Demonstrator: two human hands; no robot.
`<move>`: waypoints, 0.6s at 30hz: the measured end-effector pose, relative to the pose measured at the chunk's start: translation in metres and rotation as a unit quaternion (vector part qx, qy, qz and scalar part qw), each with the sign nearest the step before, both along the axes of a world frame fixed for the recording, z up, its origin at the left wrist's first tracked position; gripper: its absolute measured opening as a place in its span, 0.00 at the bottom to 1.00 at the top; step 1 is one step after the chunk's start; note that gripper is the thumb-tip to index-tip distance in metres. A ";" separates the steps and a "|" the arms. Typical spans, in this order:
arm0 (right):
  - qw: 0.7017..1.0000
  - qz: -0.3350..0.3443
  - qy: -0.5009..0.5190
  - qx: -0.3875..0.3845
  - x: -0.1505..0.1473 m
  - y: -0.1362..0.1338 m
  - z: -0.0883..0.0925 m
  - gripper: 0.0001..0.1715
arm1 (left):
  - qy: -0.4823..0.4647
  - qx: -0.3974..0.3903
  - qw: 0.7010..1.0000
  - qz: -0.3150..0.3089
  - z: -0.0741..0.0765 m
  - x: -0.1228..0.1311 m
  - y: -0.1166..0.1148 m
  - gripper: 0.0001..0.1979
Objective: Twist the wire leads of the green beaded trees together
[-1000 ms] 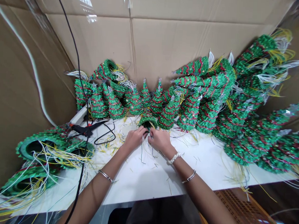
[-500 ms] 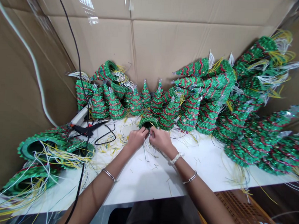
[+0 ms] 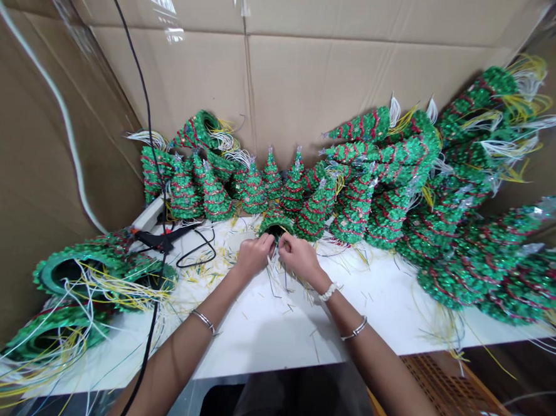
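A small green tinsel Christmas tree (image 3: 276, 221) lies on its side at the middle of the table, its hollow base facing me. At the left of that opening, my left hand (image 3: 255, 255) is closed in a pinch on thin wires (image 3: 274, 277) that trail down to the tabletop. My right hand (image 3: 298, 255) is closed too, fingertips pinched at the right of the opening by the same wires. The exact wire ends between the fingers are too small to make out.
Upright tinsel trees (image 3: 215, 195) line the back. More trees (image 3: 463, 257) are piled at the right, and hollow ones with long wires (image 3: 79, 271) lie at the left. A black glue gun (image 3: 165, 240) rests near a hanging black cable (image 3: 147, 112). An orange crate (image 3: 455, 394) stands below.
Both hands stay at the tree's open base, still pinching. The fingers have shifted only slightly, and the view has moved a little.
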State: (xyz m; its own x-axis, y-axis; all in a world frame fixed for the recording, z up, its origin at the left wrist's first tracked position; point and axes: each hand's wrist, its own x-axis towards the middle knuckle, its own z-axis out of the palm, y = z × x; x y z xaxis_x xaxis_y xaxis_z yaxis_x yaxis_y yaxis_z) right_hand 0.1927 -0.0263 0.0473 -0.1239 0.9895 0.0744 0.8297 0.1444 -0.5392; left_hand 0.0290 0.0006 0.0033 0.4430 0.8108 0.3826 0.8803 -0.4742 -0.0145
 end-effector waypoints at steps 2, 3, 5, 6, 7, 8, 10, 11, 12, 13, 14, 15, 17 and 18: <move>1.000 0.000 0.014 -0.001 0.000 0.001 -0.001 0.10 | 0.002 0.001 1.000 -0.005 0.000 0.000 0.000 0.12; 1.000 0.000 0.024 -0.001 0.000 0.001 -0.002 0.10 | 0.001 0.006 1.000 -0.009 0.000 -0.001 0.000 0.11; 0.999 -0.002 0.046 0.000 0.001 0.002 -0.003 0.10 | -0.013 0.023 0.999 -0.020 0.000 -0.002 0.000 0.11; 0.998 -0.003 0.055 -0.001 0.001 0.003 -0.003 0.10 | -0.029 0.032 0.999 -0.029 -0.001 -0.004 0.000 0.11; 0.998 -0.003 0.061 -0.002 0.002 0.003 -0.003 0.11 | -0.051 0.037 0.997 -0.040 -0.002 -0.005 0.000 0.11; 0.998 -0.004 0.063 -0.004 0.002 0.003 -0.002 0.11 | -0.079 0.038 0.995 -0.052 -0.003 -0.006 0.000 0.11; 0.998 -0.004 0.059 -0.010 0.002 0.003 -0.001 0.13 | -0.139 0.025 0.987 -0.073 -0.005 -0.009 0.001 0.11; 0.998 -0.005 0.055 -0.011 0.002 0.002 0.000 0.13 | -0.165 0.013 0.983 -0.080 -0.005 -0.010 0.000 0.11; 0.999 -0.006 0.050 -0.009 0.002 0.002 0.000 0.13 | -0.187 0.000 0.979 -0.083 -0.006 -0.011 0.000 0.10; 0.999 -0.006 0.043 -0.006 0.002 0.002 0.000 0.13 | -0.203 -0.011 0.976 -0.083 -0.006 -0.011 0.000 0.10; 0.999 -0.008 0.033 -0.002 0.001 0.001 0.000 0.13 | -0.215 -0.019 0.973 -0.082 -0.006 -0.011 0.000 0.10; 1.000 -0.009 0.019 0.004 0.001 0.001 -0.001 0.13 | -0.224 -0.023 0.971 -0.081 -0.006 -0.011 -0.001 0.10; 1.000 -0.012 -0.013 0.012 0.000 0.001 -0.003 0.14 | -0.238 -0.023 0.967 -0.083 -0.006 -0.011 -0.001 0.12; 0.999 -0.014 -0.029 0.015 -0.001 0.002 -0.005 0.14 | -0.242 -0.023 0.966 -0.090 -0.007 -0.011 -0.001 0.13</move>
State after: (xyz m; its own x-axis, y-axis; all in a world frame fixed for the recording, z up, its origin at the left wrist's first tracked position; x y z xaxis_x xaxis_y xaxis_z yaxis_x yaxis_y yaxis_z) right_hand 0.1919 -0.0248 0.0425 -0.1008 0.9901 0.0976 0.8632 0.1358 -0.4863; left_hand 0.0184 -0.0001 -0.0033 0.3560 0.7582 0.5462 0.6817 -0.6105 0.4031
